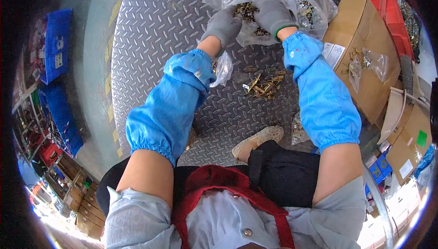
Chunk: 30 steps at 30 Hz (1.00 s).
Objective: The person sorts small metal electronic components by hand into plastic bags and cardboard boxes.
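Both hands wear grey knit gloves and meet over a clear plastic bag [255, 36] at the top middle. Small brass-coloured metal parts [246, 10] show between them in the bag's mouth. My left hand [223, 26] is at the parts' left side, its fingers bent and closed. From the right, my right hand [274, 13] curls over the bag, fingertips mostly hidden. What either hand pinches, if anything, I cannot make out. A loose pile of brass-coloured parts [264, 85] lies nearer me on the metal plate. By my left wrist rests a small clear bag [222, 70].
The dark diamond-tread plate [155, 34] carries everything. Another clear bag of metal parts [306, 9] lies right of my hands, beside a cardboard box [365, 57] with small part bags on top. My shoe [260, 139] is near the pile. Blue bins [57, 46] stand far left.
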Each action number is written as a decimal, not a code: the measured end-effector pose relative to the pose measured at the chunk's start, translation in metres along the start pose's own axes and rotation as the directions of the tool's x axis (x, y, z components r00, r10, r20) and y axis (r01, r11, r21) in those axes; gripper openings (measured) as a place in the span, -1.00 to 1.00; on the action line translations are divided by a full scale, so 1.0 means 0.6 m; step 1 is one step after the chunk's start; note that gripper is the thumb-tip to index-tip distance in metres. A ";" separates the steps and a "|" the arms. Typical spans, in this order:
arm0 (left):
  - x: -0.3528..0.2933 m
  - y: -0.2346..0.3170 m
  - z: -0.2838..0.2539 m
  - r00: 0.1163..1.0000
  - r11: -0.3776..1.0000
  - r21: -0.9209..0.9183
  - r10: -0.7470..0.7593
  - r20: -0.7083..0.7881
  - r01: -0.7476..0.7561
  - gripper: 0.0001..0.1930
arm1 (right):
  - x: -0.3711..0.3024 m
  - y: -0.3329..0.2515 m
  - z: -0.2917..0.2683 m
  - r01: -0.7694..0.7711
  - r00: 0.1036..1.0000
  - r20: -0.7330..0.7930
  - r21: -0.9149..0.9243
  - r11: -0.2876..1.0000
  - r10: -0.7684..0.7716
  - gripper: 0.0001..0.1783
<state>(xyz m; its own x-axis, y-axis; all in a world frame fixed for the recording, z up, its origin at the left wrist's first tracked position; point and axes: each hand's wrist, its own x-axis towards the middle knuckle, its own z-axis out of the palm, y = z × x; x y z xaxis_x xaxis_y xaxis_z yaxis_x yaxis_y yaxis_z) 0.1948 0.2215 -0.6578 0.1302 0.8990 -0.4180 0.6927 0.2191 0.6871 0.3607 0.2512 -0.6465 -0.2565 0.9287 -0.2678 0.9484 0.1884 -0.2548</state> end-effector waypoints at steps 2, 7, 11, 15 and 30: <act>0.008 0.000 0.012 1.000 0.998 -0.059 0.012 0.008 -0.012 -0.59 | 0.008 0.030 0.051 0.110 0.976 -0.175 -0.097 0.989 -0.126 -0.66; -0.004 -0.002 -0.003 0.980 0.901 -0.394 -0.130 0.153 0.181 -0.58 | 0.004 0.015 0.037 -0.030 0.999 -0.013 0.040 0.999 0.031 -0.67; -0.007 0.023 -0.005 0.977 0.888 -0.445 -0.025 0.210 0.118 -0.63 | -0.042 0.026 -0.007 0.020 0.999 0.025 0.300 0.954 -0.029 -0.70; -0.010 0.032 0.010 0.951 0.653 -0.721 0.002 0.308 0.232 -0.71 | -0.042 0.037 -0.010 -0.053 0.954 0.278 0.513 0.857 -0.108 -0.69; -0.034 -0.010 -0.144 0.800 0.998 0.013 -0.057 0.597 0.061 -0.84 | 0.031 0.042 0.063 0.058 0.983 -0.164 -0.136 0.989 -0.081 -0.68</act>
<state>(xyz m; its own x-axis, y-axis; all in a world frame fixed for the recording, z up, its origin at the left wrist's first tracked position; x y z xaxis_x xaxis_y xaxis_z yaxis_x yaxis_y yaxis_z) 0.1268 0.2348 -0.6021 0.4884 0.4806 -0.7283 0.7086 0.2687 0.6525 0.3727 0.2614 -0.6931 -0.2981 0.9502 -0.0904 0.9484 0.2841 -0.1411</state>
